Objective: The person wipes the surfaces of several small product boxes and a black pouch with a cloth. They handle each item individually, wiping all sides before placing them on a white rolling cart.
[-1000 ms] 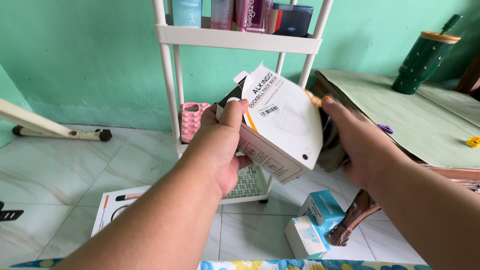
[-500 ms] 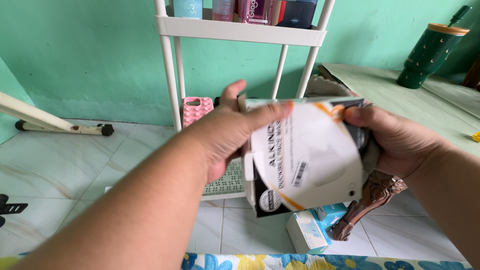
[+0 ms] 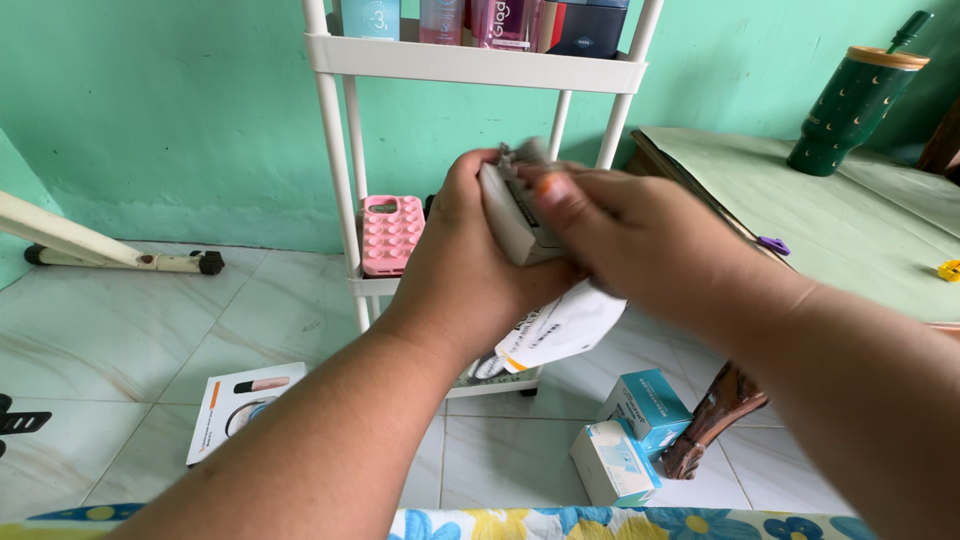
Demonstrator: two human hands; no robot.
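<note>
White cardboard mask box (image 3: 540, 290) gripped from both sides — left hand (image 3: 470, 260) clasped around it, right hand (image 3: 625, 245) fingers pressed against its top — before a white shelf rack (image 3: 470, 70).

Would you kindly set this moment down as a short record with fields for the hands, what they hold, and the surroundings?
left hand: left hand grips the white carton from the left side
right hand: right hand covers the carton's top, fingers over its edge
carton: flap hangs open below the hands
behind: white shelf rack, pink case on its lower shelf
floor: two blue boxes, flat white package
table: green tumbler
</note>
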